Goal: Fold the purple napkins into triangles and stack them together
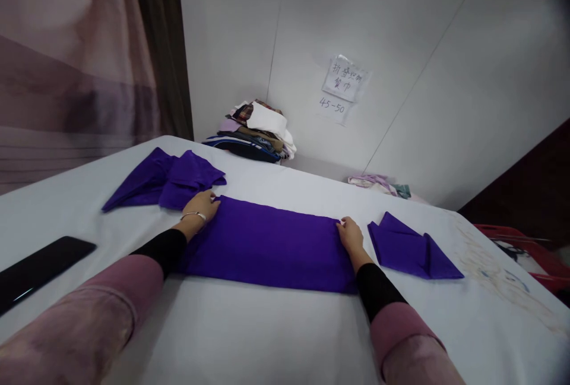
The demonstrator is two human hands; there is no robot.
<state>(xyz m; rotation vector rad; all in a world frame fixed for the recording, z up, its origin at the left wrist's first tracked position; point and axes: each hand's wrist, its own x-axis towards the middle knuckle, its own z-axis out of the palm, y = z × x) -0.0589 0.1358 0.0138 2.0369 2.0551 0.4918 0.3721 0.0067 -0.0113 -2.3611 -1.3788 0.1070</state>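
Cloth [271, 245], one purple rectangle, lay flat at the middle of the white table [249, 331], and two hands were on it! Left hand [200, 207], a bracelet [194, 215] at its wrist, had the far left corner pinched between thumb and fingers; right hand [351, 235] gripped the far right corner the same way. Count the rest of the purple: one rumpled bundle [178, 180] on the far left, its number of pieces impossible to tell, and one loosely folded piece [405, 248] just right of the right hand. One black slab [48, 263] sat at the near left. Over on the far side, one tall stack of clothes [256, 132] and one lower heap of fabric [376, 183] farther right, with two handwritten notes [345, 79] on the wall [401, 22] above. Containers? One, a red basket [499, 230] at the right edge, holding dark and whitish items too unclear to name.
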